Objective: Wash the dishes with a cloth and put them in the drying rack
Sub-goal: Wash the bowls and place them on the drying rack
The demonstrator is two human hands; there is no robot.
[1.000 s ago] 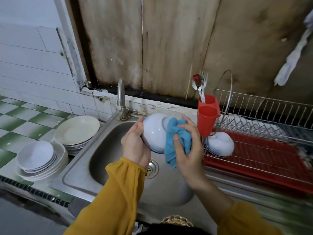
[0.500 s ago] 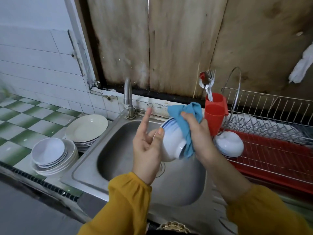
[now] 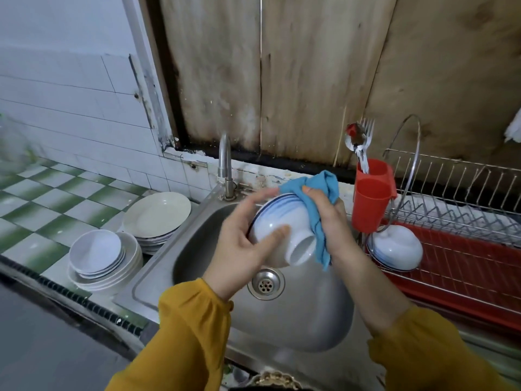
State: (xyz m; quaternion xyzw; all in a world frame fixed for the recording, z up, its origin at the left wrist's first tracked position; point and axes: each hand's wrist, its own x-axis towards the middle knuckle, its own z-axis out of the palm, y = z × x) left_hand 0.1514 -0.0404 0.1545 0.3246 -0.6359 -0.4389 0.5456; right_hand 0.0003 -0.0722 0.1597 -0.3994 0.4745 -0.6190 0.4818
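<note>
Over the steel sink (image 3: 197, 280) I hold a white bowl with blue rim lines (image 3: 279, 230), tilted with its foot toward me. My left hand (image 3: 242, 246) grips the bowl, thumb across its side and fingers behind the rim. My right hand (image 3: 328, 221) holds a blue cloth (image 3: 315, 190) pressed over the bowl's rim and right side. Another white bowl (image 3: 397, 249) lies upside down in the wire drying rack (image 3: 456, 210) on the right.
Stacks of white plates (image 3: 158, 213) and small dishes (image 3: 95, 252) stand on the tiled counter left of the sink. The tap (image 3: 225, 162) rises behind the bowl. A red cutlery cup (image 3: 372, 198) with a fork and spoon hangs on the rack's left end, above a red drip tray (image 3: 473, 266).
The bowl has turned in my hands, its foot now pointing toward me. My left thumb has come across its side. The cloth still covers the rim under my right hand.
</note>
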